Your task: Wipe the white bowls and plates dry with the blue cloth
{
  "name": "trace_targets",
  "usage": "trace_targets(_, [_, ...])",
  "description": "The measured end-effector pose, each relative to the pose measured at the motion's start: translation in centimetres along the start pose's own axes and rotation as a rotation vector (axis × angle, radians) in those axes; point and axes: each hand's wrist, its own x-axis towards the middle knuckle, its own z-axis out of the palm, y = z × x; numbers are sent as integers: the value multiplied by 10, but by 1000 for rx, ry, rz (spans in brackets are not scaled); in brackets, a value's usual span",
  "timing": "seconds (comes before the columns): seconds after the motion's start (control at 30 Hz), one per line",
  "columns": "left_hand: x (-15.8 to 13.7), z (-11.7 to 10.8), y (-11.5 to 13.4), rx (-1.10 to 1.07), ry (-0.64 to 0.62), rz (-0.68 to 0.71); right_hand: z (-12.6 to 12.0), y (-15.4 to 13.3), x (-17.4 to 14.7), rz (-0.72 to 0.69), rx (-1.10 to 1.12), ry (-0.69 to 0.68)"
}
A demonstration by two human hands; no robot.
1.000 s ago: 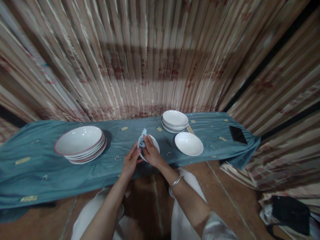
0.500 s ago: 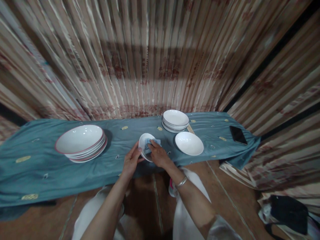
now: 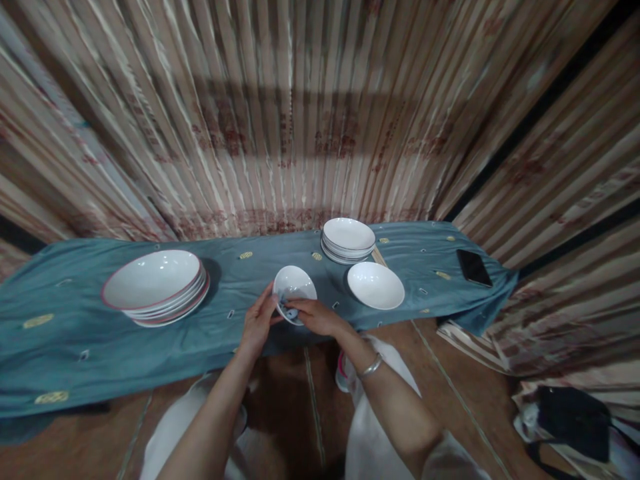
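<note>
A small white bowl (image 3: 299, 280) is held tilted over the front part of the table, its inside facing me. My left hand (image 3: 259, 321) grips the bowl's left rim, thumb on the inner side and fingers behind. Inside the bowl, my right hand (image 3: 314, 316) presses a bluish cloth (image 3: 287, 309) against the lower wall; the fingers partly cover the cloth. Just right of my hands lies a shallow white dish (image 3: 376, 286). Behind that dish stands a stack of white plates (image 3: 349, 235) with dark rims.
On the left, several large white bowls (image 3: 155, 280) with red rims are stacked. A black phone (image 3: 474, 267) lies at the table's right end. Blue-green cloth (image 3: 230, 280) covers the narrow table, with a striped curtain (image 3: 300, 133) behind. A dark bag (image 3: 573, 423) sits low at the right.
My right hand and the cloth have moved down and left within the bowl. The bowl has turned to face me more openly. My left hand keeps its hold.
</note>
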Motion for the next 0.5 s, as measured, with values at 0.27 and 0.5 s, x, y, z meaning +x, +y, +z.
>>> trace_targets(0.27, [0, 1, 2, -7, -3, -17, 20, 1, 12, -4, 247, 159])
trace_targets(0.5, [-3, 0, 3, 15, -19, -16, 30, 10, 25, 60, 131, 228])
